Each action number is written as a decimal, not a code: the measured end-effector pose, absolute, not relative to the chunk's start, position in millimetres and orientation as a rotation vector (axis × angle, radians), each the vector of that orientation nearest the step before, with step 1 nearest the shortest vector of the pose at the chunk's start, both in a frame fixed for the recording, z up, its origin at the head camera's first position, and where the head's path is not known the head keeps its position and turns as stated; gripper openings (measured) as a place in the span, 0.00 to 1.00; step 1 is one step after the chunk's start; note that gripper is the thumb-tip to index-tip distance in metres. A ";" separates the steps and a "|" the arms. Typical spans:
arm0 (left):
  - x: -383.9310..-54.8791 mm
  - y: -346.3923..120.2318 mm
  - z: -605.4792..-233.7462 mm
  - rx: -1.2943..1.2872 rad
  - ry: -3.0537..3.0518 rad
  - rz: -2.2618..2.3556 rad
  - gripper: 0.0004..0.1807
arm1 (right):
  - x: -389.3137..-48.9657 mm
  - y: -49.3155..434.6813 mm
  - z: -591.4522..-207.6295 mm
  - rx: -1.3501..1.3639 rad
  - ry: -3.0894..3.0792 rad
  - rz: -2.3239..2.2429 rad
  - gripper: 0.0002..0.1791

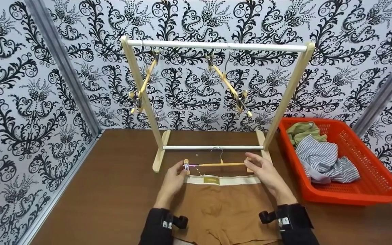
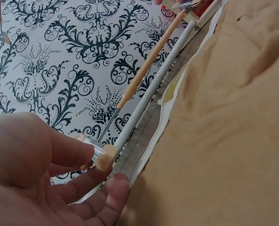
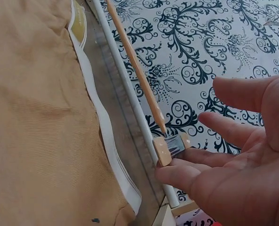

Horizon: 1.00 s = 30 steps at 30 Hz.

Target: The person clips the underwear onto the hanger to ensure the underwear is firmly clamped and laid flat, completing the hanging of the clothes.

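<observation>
A wooden clip hanger (image 1: 221, 164) with a metal hook is held level just above the waistband of brown shorts (image 1: 223, 207). The shorts lie spread on the table, their white waistband bearing a gold label (image 1: 211, 180). My left hand (image 1: 171, 183) pinches the hanger's left clip (image 2: 106, 157) between thumb and fingers. At the other end, my right hand (image 1: 271, 177) is beside the right clip (image 3: 163, 149); its lower fingers touch the clip from below while thumb and index finger stand apart from it. Both clips are off the waistband.
A wooden rack with a white top rail (image 1: 189, 44) stands behind the hands, with two clip hangers (image 1: 148, 76) on it. To the right, an orange basket (image 1: 349, 197) holds a green garment (image 1: 305, 132) and a striped garment (image 1: 318, 158). The brown table (image 1: 90, 190) extends left.
</observation>
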<state>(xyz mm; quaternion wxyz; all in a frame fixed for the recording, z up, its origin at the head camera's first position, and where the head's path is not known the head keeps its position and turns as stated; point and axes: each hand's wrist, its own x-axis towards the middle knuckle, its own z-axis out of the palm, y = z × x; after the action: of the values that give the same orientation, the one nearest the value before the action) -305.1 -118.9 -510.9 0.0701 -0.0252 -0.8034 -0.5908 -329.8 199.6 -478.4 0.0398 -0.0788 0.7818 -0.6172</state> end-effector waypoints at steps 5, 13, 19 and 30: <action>-307.1 -117.2 -512.3 -0.119 -2.418 -1.760 0.25 | -332.6 200.1 -480.6 -0.237 2.386 -1.904 0.29; -309.2 -116.7 -516.3 -0.241 -2.357 -1.815 0.25 | -335.6 200.7 -486.5 -0.214 2.361 -1.884 0.31; -312.3 -115.7 -517.4 -0.217 -2.351 -1.795 0.26 | -338.5 198.8 -489.7 -0.222 2.362 -1.890 0.30; -309.5 -111.2 -515.8 -0.075 -2.393 -1.907 0.30 | -342.0 199.0 -492.6 -0.196 2.305 -1.899 0.32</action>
<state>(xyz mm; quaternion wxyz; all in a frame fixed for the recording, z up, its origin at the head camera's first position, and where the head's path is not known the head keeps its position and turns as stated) -309.5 -111.2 -515.8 0.0403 -0.0244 -0.7812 -0.6225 -342.0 199.0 -492.6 0.0739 -0.0653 0.7680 -0.6328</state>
